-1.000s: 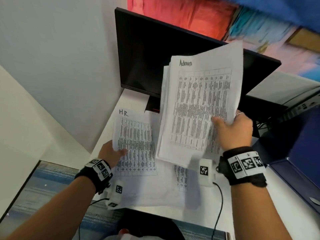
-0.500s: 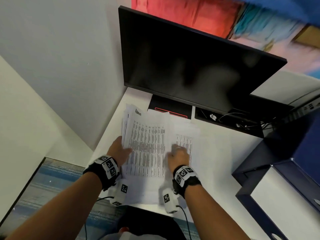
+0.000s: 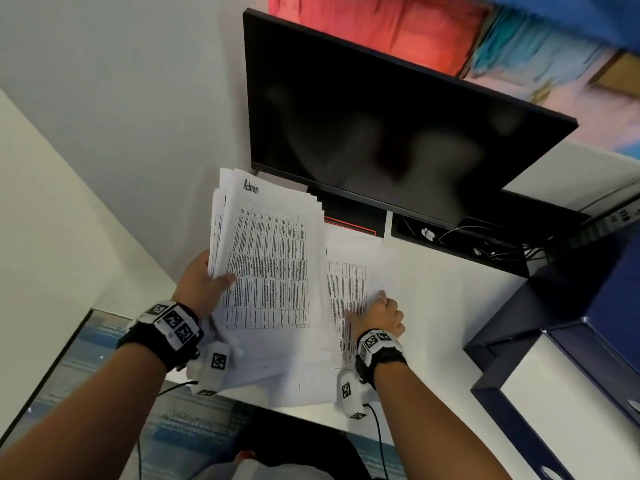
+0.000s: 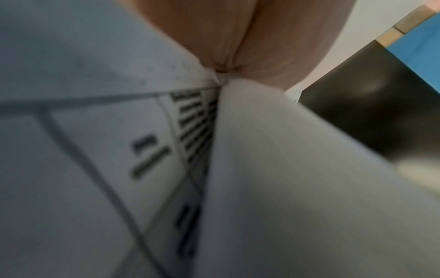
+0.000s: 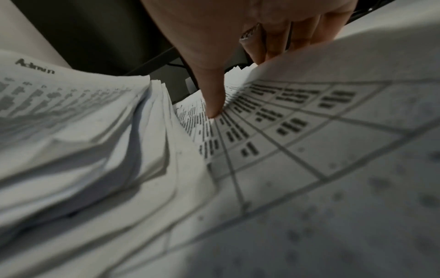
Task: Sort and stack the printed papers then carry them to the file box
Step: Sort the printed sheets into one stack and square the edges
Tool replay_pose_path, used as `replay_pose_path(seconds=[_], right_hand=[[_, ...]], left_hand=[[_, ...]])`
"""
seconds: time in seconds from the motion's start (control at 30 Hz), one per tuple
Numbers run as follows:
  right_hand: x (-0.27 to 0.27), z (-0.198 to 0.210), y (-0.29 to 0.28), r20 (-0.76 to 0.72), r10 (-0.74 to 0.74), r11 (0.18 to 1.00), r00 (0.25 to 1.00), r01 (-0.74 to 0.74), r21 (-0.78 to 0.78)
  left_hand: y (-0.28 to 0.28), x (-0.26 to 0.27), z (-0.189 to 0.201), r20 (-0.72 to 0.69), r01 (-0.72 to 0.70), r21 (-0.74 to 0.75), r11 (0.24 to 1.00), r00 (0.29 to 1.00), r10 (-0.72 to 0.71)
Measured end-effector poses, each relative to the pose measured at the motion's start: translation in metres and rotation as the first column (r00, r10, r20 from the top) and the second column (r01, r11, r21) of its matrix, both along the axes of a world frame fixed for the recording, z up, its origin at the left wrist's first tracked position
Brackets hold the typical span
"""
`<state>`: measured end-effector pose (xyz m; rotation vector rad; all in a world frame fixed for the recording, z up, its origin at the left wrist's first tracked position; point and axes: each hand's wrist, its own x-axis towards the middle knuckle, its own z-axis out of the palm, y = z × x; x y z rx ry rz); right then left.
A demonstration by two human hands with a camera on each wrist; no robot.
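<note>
In front of the dark monitor [image 3: 398, 133], the left hand [image 3: 201, 285] grips the left edge of the "Admin" stack [image 3: 270, 265], thumb on top, lifting that side off the white surface [image 3: 450, 306]. Just right of the stack, the right hand [image 3: 377, 315] pinches the edge of a loose printed sheet [image 3: 346, 282], thumb pressed on its table, fingers curled beneath.

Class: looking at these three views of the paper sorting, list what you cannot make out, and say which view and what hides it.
- Left hand fingers, head view: under the Admin stack.
- Table print, left wrist view: blurred.
- Sheets under the right hand: heading too faint.
- Navy box: cut by edge.
</note>
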<state>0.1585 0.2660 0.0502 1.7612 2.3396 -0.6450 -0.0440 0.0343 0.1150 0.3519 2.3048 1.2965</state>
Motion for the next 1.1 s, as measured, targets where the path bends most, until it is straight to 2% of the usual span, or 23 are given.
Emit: replay_pose_path(seconds=[0.17,0.33,0.4,0.5,0.63,0.7,0.77,0.87,1.03,1.1], right_hand=[[-0.005,0.003,0.009,-0.105,-0.114,0.97,0.988,0.088,-0.226],[0.004,0.024,0.007,-0.172,-0.136,0.973,0.976,0.099,-0.21],[0.01,0.047,0.01,-0.218,-0.12,0.986,0.969,0.091,-0.14],[0.019,0.1,0.017,-0.258,0.012,0.995,0.966,0.014,0.098],[0.027,0.182,0.025,-0.339,0.127,0.918,0.932,0.019,0.397],[0.026,0.212,0.029,-0.437,0.15,0.886,0.887,0.076,0.458],[0.024,0.229,0.034,-0.548,0.152,0.9,0.823,0.114,0.422],[0.012,0.217,0.035,-0.655,0.053,0.967,0.754,0.124,0.221],[-0.01,0.112,0.023,-0.56,-0.144,0.988,0.816,0.085,-0.131],[-0.013,0.078,0.013,-0.431,-0.156,0.975,0.889,0.068,-0.213]], left_hand=[[-0.003,0.005,-0.001,0.028,-0.021,0.004,1.0,0.999,0.021],[-0.006,0.004,-0.005,0.073,-0.027,0.011,1.0,0.997,0.026],[-0.004,0.005,-0.006,0.105,-0.02,0.027,0.999,0.994,0.017],[0.0,0.009,-0.012,0.134,-0.001,-0.011,1.0,0.991,0.002],[0.006,0.013,-0.037,0.213,0.069,-0.046,0.997,0.975,-0.058],[0.01,0.018,-0.039,0.21,0.076,-0.074,0.994,0.976,-0.059],[0.02,0.022,-0.038,0.176,0.084,-0.1,0.991,0.982,-0.065],[0.032,0.031,-0.038,0.133,0.116,-0.151,0.982,0.986,-0.096],[0.038,0.033,-0.037,0.207,0.094,-0.141,0.986,0.976,-0.063],[0.037,0.028,-0.039,0.246,0.075,-0.151,0.986,0.968,-0.036]])
